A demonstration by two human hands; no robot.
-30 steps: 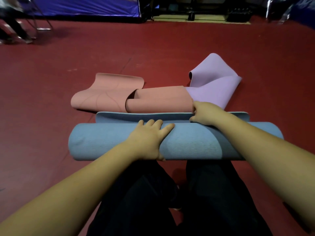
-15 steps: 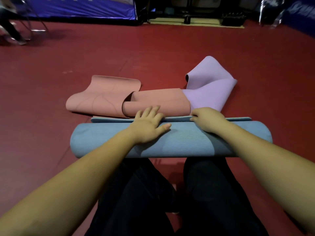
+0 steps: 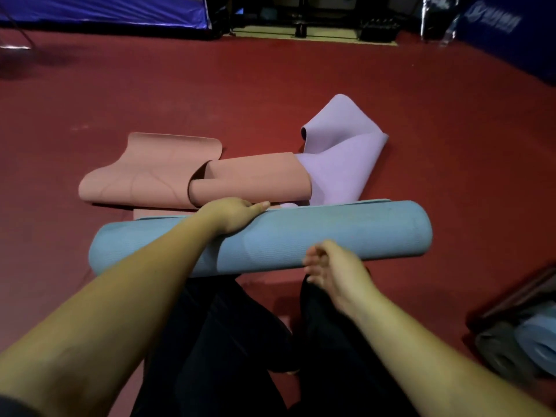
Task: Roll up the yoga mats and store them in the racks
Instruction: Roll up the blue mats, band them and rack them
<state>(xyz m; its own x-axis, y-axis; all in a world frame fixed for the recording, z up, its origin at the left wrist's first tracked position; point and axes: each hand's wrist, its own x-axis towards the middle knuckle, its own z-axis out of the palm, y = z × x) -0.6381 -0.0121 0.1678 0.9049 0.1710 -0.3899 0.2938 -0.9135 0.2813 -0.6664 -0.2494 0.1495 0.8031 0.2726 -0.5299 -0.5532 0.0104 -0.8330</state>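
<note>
A blue yoga mat [image 3: 346,233] lies rolled into a thick tube across the red floor in front of my knees. My left hand [image 3: 231,215] lies over the top of the roll, its fingers curled down the far side and its thumb pointing right. My right hand [image 3: 334,266] hovers just in front of the roll, blurred, with loosely curled fingers that hold nothing. Behind the roll lie a pink mat [image 3: 144,179], partly curled, and a crumpled purple mat [image 3: 340,164].
At the lower right edge a dark rack [image 3: 511,299] holds rolled mats, one grey [image 3: 502,350] and one blue [image 3: 538,341]. A blue tent [image 3: 105,7] and a blue barrier [image 3: 511,31] stand at the far end of the red floor [image 3: 270,85].
The last flat strip of the blue mat has been rolled in. My right hand has come off the roll's far edge toward me. My left hand has slid further over the top.
</note>
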